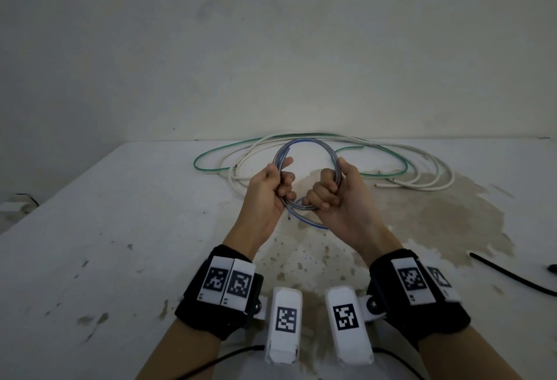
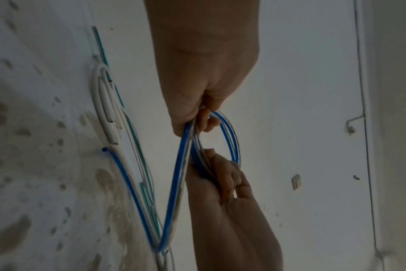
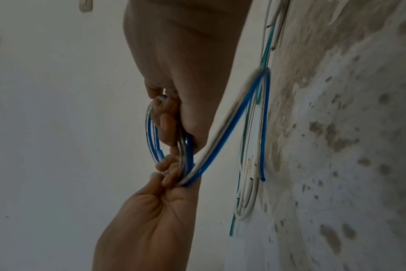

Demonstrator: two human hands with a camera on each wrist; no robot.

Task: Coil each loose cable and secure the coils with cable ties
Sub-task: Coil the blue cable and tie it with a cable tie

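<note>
Both hands hold a small coil of clear cable with a blue stripe [image 1: 304, 142] upright above the white table [image 1: 120, 229]. My left hand [image 1: 278, 182] grips the coil's left side, fingers curled round the strands [image 2: 206, 121]. My right hand [image 1: 327, 191] grips the right side in a fist [image 3: 167, 124]. A loose tail of the same cable [image 2: 174, 183] loops down to the table and ends there [image 3: 263, 178]. Behind the coil lie a loose white cable [image 1: 434, 176] and a green cable [image 1: 208, 170], sprawled on the table.
A black cable tie [image 1: 512, 275] lies on the table at the right, with a small dark object [image 1: 553, 268] at the frame edge. A brown stain [image 1: 422, 214] spreads across the tabletop. A plain wall [image 1: 271, 48] stands right behind the cables.
</note>
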